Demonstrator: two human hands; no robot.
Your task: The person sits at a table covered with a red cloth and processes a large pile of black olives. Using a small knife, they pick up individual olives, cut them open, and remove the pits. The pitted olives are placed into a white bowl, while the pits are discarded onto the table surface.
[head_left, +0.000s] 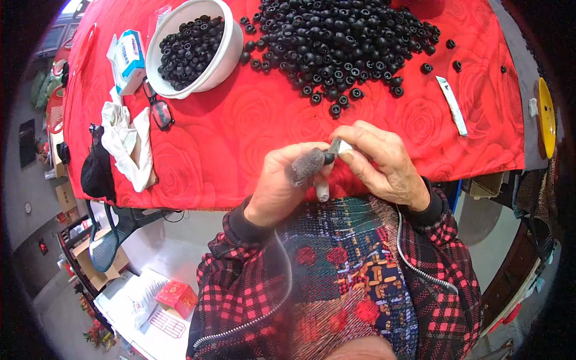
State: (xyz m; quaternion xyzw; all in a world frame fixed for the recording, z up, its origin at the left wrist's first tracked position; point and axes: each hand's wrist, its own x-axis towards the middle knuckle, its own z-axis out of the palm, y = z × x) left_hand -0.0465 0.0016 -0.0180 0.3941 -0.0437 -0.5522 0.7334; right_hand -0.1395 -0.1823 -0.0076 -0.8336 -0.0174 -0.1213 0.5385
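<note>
left hand (277,186): fingers pinch small black cap (329,158) at surface (240,138) edge | right hand (384,162): fingers grip small blade (339,146) touching cap | cap pile (336,42) and bowl (225,54) well behind

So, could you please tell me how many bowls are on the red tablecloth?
1: a white bowl at the table's far left, filled with small black rubber pieces, beside the large loose pile. Nothing suggests another, though the picture's edges cut off the table.

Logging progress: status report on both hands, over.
Left hand pinching small black rubber piece. Right hand holding metal blade against it. Nothing between them.
</note>
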